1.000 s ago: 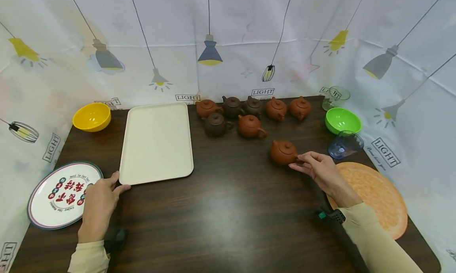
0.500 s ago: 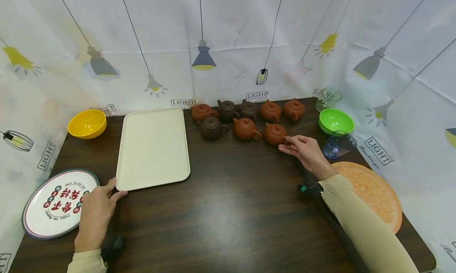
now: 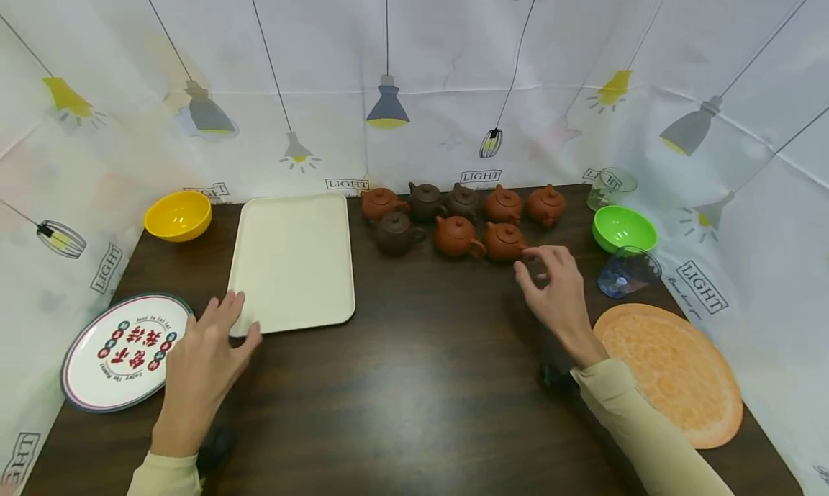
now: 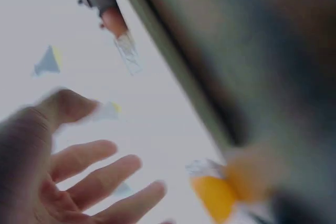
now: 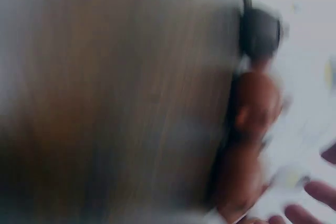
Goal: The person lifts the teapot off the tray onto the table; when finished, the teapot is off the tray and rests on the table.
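Observation:
Just behind and left of my right hand (image 3: pixel 558 298), a reddish-brown teapot (image 3: pixel 503 242) stands at the right end of the front row. The hand's thumb and fingers are spread apart with nothing between them; whether a fingertip still touches the teapot's right side, I cannot tell. My left hand (image 3: pixel 204 363) is over the near left corner of a cream tray (image 3: pixel 291 265), fingers loose and holding nothing. The left wrist view shows that hand's fingers (image 4: pixel 105 182) spread. A dark brown teapot (image 3: pixel 395 234) and another reddish teapot (image 3: pixel 456 237) share the front row.
Behind stand several more teapots (image 3: pixel 425 202). On the left are a yellow bowl (image 3: pixel 178 217) and a printed oval plate (image 3: pixel 84 370). On the right are a green bowl (image 3: pixel 624 230), a blue glass (image 3: pixel 624 274), a clear glass (image 3: pixel 610 188) and an orange round mat (image 3: pixel 670 373).
My right hand has moved the reddish teapot back and left into the front row, then let go of its handle. The left hand has let go of the tray's corner and lifted.

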A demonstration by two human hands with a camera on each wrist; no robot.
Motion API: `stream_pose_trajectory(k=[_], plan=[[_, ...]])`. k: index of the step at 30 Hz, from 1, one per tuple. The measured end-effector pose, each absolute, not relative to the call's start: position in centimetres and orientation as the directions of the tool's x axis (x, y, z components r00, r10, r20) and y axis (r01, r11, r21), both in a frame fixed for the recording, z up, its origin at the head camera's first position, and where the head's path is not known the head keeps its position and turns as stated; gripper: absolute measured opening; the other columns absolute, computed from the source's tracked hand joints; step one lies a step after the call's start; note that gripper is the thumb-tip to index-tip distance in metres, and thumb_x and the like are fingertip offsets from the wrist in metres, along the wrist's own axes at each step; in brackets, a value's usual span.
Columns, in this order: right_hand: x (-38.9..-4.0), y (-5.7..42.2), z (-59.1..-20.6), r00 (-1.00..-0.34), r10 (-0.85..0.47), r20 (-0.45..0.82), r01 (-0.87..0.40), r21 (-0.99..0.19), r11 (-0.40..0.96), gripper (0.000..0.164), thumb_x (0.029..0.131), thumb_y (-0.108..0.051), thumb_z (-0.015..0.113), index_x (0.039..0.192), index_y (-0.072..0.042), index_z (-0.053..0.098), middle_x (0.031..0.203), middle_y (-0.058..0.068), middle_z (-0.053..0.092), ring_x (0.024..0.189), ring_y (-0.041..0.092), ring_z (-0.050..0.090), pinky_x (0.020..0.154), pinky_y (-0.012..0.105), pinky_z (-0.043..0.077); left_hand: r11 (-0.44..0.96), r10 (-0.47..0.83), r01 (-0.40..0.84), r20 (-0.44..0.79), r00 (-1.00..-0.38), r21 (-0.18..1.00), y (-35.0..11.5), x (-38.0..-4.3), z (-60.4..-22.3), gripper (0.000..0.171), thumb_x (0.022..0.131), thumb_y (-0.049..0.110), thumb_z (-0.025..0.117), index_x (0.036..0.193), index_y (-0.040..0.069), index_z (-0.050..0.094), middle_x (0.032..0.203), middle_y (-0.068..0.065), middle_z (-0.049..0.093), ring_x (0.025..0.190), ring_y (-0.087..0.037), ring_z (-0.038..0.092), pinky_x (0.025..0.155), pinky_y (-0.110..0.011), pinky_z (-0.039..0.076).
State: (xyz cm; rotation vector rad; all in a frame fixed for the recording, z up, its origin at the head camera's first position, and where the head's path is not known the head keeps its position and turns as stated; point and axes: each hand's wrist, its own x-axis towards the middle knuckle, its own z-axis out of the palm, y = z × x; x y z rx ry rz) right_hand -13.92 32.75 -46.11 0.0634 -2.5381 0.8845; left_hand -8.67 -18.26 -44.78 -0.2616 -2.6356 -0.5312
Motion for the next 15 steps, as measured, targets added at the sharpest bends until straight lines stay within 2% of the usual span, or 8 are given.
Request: stream_pose_trajectory(k=[1,3,6,7,10,15], plan=[[-13.3,31.9,-45.7,-0.901,0.032,0.434,-0.233,-0.543,0.807,0.032,0.101,-0.021,0.074,0.127,-0.002,0.073,0.129,0.023,0.064,0.115,0.042,0.062,0.092,0.047,0.057,0.92,0.13,0.287,0.483,-0.866,0.268,-17.4,-9.1,-44.4,0.058,0.094,0.032,0.077,0.141,-0.001,0.068,0.138,-0.027,0.069,0.117,-0.054,0.071,0.092,-0.074,0.055],[-12.1,30.1,-45.0,-0.913,-0.096,0.396,-0.296,-0.482,0.825,0.042,0.101,-0.026,0.075,0.137,-0.005,0.07,0.141,0.023,0.061,0.126,0.045,0.056,0.101,0.064,0.051,0.929,0.197,0.318,0.475,-0.857,0.188,-15.6,-10.2,-43.7,0.074,0.095,0.054,0.069,0.151,0.007,0.061,0.152,-0.021,0.063,0.142,-0.053,0.056,0.107,-0.086,0.038],[-10.8,28.0,-44.4,-0.935,-0.209,0.286,-0.314,-0.399,0.862,0.068,0.1,-0.042,0.074,0.158,-0.012,0.054,0.162,0.023,0.047,0.145,0.049,0.045,0.112,0.073,0.044,0.926,0.3,0.364,0.387,-0.872,0.103,-13.1,-12.0,-43.1,0.089,0.095,0.074,0.055,0.165,0.02,0.044,0.171,-0.014,0.043,0.158,-0.051,0.036,0.111,-0.091,0.028],[-10.4,27.4,-44.4,-0.942,-0.225,0.248,-0.307,-0.372,0.876,0.076,0.099,-0.047,0.074,0.163,-0.015,0.047,0.168,0.023,0.04,0.15,0.05,0.04,0.113,0.076,0.041,0.921,0.325,0.38,0.36,-0.874,0.09,-12.4,-12.5,-43.0,0.091,0.094,0.076,0.054,0.167,0.024,0.04,0.174,-0.013,0.039,0.16,-0.051,0.032,0.111,-0.092,0.026],[-10.0,26.1,-44.1,-0.954,-0.245,0.171,-0.286,-0.289,0.914,0.091,0.097,-0.059,0.071,0.171,-0.023,0.031,0.178,0.02,0.022,0.16,0.055,0.025,0.113,0.087,0.031,0.909,0.365,0.407,0.299,-0.882,0.091,-10.5,-13.6,-42.8,0.095,0.09,0.074,0.063,0.169,0.03,0.034,0.178,-0.01,0.031,0.163,-0.051,0.025,0.11,-0.094,0.021],[-10.6,25.3,-43.5,-0.973,-0.219,0.076,-0.23,-0.23,0.946,0.103,0.095,-0.072,0.065,0.174,-0.035,0.012,0.183,0.013,0.002,0.166,0.053,0.002,0.109,0.095,0.019,0.908,0.36,0.398,0.24,-0.902,0.133,-8.9,-14.2,-42.5,0.095,0.09,0.073,0.067,0.17,0.035,0.032,0.179,-0.008,0.028,0.164,-0.051,0.021,0.11,-0.095,0.018]])
